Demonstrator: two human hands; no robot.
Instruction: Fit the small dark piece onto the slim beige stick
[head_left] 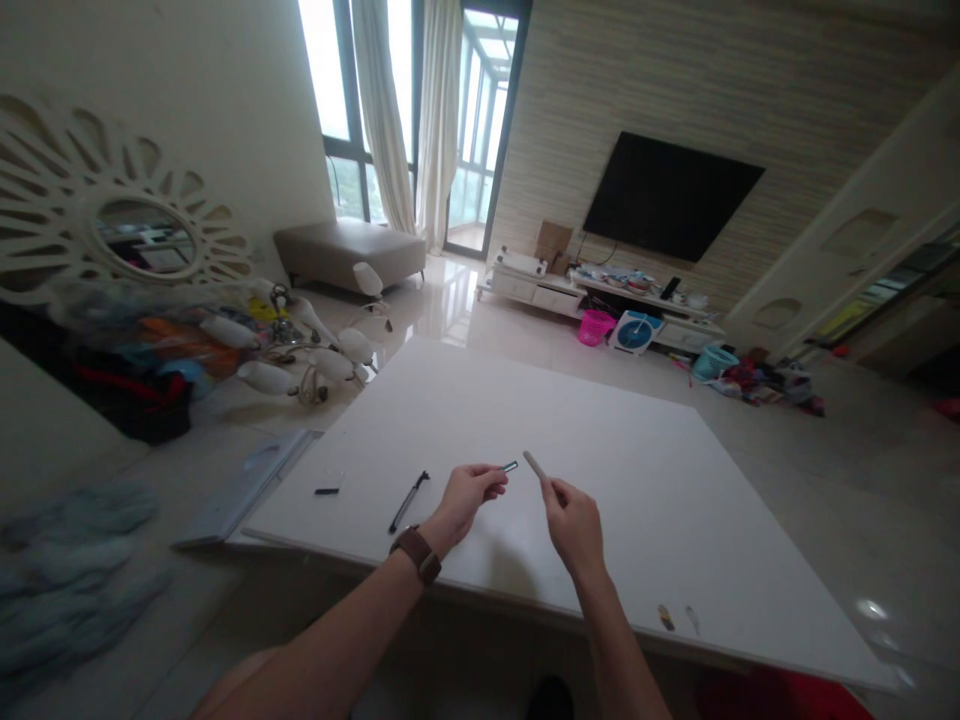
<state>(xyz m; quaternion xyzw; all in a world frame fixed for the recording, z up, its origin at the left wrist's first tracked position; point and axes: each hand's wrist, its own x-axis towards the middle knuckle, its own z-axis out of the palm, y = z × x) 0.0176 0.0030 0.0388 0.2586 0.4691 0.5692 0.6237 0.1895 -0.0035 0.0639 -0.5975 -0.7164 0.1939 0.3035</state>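
Above the middle of the white tabletop, my left hand pinches a small dark strip with a shiny light face; its exact kind is too small to make out. My right hand is closed around the lower end of a flat greyish stick with a rounded tip, which points up and left. A short gap separates strip and stick. Left of my left hand lies a thin black pen-like tool. Farther left is a small black strip with clear plastic.
Near the table's front right edge lie a small gold-brown piece and a clear piece. Lamp parts with white shades stand on the floor beyond the left side. A low TV cabinet runs along the far wall.
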